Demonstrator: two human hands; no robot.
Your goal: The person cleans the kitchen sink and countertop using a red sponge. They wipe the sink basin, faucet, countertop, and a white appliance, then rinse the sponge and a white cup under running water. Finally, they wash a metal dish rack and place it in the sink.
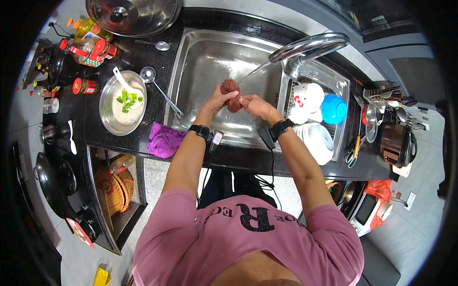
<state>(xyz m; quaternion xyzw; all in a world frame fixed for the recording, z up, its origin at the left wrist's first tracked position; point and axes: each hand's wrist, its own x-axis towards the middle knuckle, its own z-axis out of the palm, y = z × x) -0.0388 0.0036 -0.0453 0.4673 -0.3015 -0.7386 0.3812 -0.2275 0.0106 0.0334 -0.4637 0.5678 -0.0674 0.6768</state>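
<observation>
A reddish-brown, rumpled dishcloth (pixel 231 90) hangs over the steel sink (pixel 200 62), close to the stream of water from the tap (pixel 305 45). My left hand (pixel 218 99) grips its left side, thumb laid across the front. On the other side my right hand (pixel 257 106) has its fingers closed at the cloth's lower right edge. Part of the fingers of both hands is hidden. Left of the sink lie a ladle (pixel 162 93) and a purple cloth (pixel 164 140).
A steel bowl (pixel 107 114) with pale food, green leaves and a white spoon stands left, near sauce jars (pixel 85 86). White bowls (pixel 317 143) and a blue bowl (pixel 334 108) crowd the drainer at right. A large lid (pixel 143 19) lies at the back left.
</observation>
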